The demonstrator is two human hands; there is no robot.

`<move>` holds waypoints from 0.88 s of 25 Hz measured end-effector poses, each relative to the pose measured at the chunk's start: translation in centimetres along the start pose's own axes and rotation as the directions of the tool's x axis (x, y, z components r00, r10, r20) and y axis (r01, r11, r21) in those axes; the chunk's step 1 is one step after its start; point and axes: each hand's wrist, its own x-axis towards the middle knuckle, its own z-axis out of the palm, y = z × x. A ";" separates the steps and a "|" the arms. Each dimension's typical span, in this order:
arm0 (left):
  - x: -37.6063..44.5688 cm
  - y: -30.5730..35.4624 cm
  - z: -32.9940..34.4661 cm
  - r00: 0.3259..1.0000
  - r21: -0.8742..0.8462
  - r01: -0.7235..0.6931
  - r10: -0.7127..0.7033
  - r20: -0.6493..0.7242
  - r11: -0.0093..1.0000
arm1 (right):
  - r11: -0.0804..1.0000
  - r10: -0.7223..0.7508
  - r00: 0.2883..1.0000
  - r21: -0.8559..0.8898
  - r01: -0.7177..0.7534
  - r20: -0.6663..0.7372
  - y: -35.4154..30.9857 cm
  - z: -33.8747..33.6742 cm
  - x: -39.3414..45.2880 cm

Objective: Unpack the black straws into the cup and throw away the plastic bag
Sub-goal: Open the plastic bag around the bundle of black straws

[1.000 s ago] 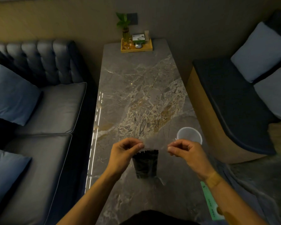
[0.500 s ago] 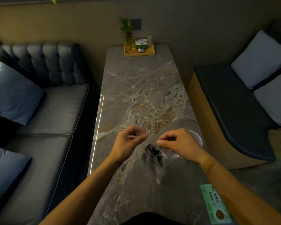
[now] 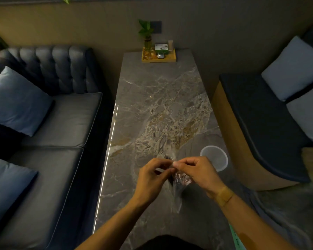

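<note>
Over the near part of the marble table [image 3: 161, 98], my left hand [image 3: 150, 179] and my right hand [image 3: 197, 175] meet with fingertips pinched together on the top of a clear plastic bag [image 3: 176, 195]. The bag hangs crumpled between and below the hands, and the black straws [image 3: 182, 177] show dimly inside it, mostly hidden by my right hand. A clear cup [image 3: 214, 158] stands upright and empty on the table just right of my right hand, near the table's right edge.
A wooden tray [image 3: 158, 57] with a small plant and small items sits at the table's far end. A dark sofa [image 3: 49, 127] with blue cushions runs along the left. A bench [image 3: 264, 123] with pale cushions is on the right. A green card [image 3: 237, 239] lies at the near right edge.
My hands have come together from apart. The bag, first hanging flat with the straws upright, is now bunched between the fingertips. The cup has come back into view.
</note>
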 end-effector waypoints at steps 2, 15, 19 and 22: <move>0.1 0.0 -0.1 1.000 -0.026 0.012 -0.012 -0.004 1.000 | 1.000 0.009 1.000 0.024 -0.009 -0.003 0.0 -0.3 -0.1; 0.6 -1.1 -3.7 0.984 -0.225 0.164 -0.176 -0.035 0.961 | 0.994 0.104 0.955 0.044 -0.095 -0.277 0.2 -3.2 0.0; 0.8 -0.9 -3.9 0.983 -0.240 0.177 -0.181 0.004 0.954 | 0.962 -0.033 0.953 -0.268 -0.052 -0.301 0.5 -3.6 0.2; 1.3 -0.5 -3.7 0.984 -0.237 0.178 -0.173 0.038 0.955 | 0.794 -0.426 0.871 -0.562 0.231 -0.244 -0.1 -3.0 -0.4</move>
